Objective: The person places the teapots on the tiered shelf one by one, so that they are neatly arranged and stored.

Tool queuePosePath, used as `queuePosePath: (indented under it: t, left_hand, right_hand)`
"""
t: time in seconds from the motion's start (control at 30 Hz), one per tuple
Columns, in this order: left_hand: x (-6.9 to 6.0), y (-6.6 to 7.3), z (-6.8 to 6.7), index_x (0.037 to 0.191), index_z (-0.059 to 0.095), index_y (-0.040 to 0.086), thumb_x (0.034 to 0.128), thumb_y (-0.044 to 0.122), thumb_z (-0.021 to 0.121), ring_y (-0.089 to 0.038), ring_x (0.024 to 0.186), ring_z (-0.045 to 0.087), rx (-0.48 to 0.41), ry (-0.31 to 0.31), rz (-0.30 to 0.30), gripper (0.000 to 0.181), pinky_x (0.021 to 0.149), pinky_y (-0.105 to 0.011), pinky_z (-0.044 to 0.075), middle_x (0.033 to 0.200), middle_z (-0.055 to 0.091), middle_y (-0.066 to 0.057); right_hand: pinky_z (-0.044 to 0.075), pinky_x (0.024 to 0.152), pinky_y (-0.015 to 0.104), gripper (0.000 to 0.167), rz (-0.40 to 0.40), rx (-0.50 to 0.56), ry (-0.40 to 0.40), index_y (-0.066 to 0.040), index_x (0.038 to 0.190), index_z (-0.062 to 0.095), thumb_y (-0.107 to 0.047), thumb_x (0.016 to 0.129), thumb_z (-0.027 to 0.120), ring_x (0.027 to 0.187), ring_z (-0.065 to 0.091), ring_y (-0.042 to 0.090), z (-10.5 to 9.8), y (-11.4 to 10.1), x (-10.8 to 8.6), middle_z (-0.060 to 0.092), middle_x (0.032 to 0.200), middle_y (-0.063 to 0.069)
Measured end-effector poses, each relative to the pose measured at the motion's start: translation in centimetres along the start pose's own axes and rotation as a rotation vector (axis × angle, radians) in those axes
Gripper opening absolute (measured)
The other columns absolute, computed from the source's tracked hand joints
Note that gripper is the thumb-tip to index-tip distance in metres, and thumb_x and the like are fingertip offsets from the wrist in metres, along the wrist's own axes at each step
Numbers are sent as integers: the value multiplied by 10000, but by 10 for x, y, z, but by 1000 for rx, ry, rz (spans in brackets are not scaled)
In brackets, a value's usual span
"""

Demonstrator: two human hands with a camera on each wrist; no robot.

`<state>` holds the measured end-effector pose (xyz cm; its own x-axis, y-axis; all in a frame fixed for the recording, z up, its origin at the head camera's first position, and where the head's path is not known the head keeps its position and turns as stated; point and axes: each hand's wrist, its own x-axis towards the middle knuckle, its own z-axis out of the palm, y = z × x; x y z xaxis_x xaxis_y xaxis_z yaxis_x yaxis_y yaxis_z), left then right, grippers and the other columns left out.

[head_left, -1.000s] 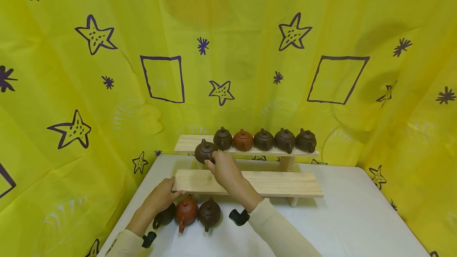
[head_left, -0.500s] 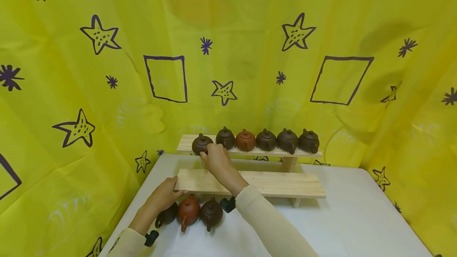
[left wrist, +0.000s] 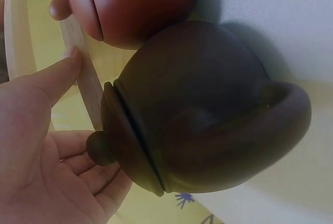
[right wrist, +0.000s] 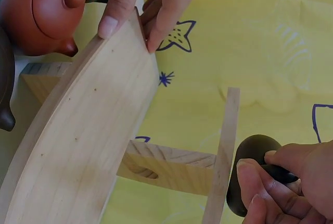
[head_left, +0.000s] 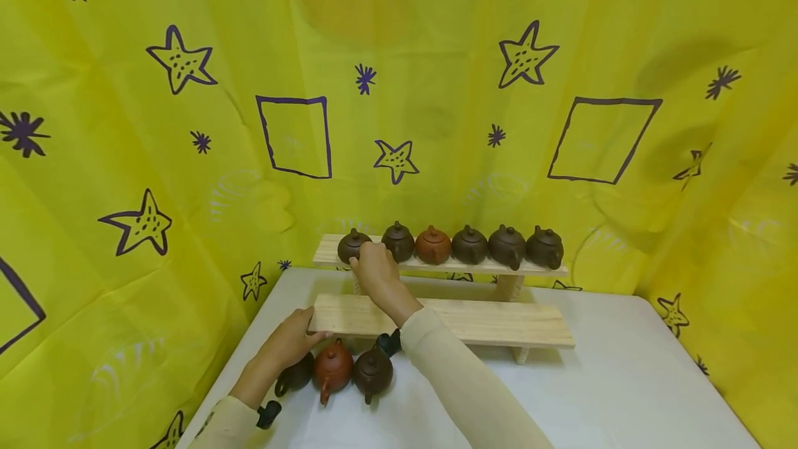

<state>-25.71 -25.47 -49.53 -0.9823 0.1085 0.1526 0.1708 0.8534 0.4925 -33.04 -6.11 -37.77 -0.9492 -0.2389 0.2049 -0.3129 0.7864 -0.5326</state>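
I record a yellow star-printed curtain (head_left: 436,40) behind the white tabletop (head_left: 623,380). On it stand two wooden shelves, the lower shelf (head_left: 492,322) and the upper shelf (head_left: 325,250). My left grip (head_left: 288,341) clasps the lower shelf's left end between thumb and fingers. My right grip (head_left: 382,276) is closed on a dark teapot (head_left: 352,244) at the upper shelf's left end. Five teapots (head_left: 470,244) line that shelf beside it; three teapots (head_left: 333,369) sit on the tabletop near my left grip. The pinched part is the handle (right wrist: 281,173).
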Motion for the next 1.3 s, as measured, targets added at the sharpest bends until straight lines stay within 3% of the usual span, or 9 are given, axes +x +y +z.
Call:
queuePosePath:
  t: [0.27,0.67,0.9,1.17,1.3]
  left_hand:
    - [1,0,2,1288,612,-80,933,256,823,-347,1011,676,-13,3,7,532,921,-564,542,1108,679,-256]
    - [3,3,3,1335,605,-77,937,265,820,-350,1039,675,-25,-6,-7,567,940,-569,536,1127,682,-252]
    - [5,5,4,1345,594,-97,938,272,818,-346,1018,673,-6,-1,0,594,926,-554,540,1119,677,-253]
    - [5,1,3,1346,588,-103,943,277,813,-329,1000,663,-6,-7,-15,598,906,-541,538,1111,671,-251]
    - [2,-2,1,1377,566,-132,944,292,812,-372,1067,666,-6,-14,-24,654,949,-564,527,1158,668,-281]
  right_hand:
    - [472,503,297,321,29,-14,3,-21,834,740,-246,1054,674,580,638,199,1,4,8,716,772,110]
    - [567,637,391,274,69,-90,18,-34,901,755,-263,1036,689,783,735,274,-1,4,17,760,919,132]
    - [528,587,373,254,47,-80,35,-35,870,735,-230,1027,689,706,696,254,-4,6,18,734,861,120]
    - [563,606,369,439,58,-74,9,-22,996,778,-459,991,732,758,737,283,-6,7,11,763,939,137]
    - [571,618,376,455,36,-84,-25,-15,997,782,-469,967,757,780,741,296,-10,6,-1,767,942,153]
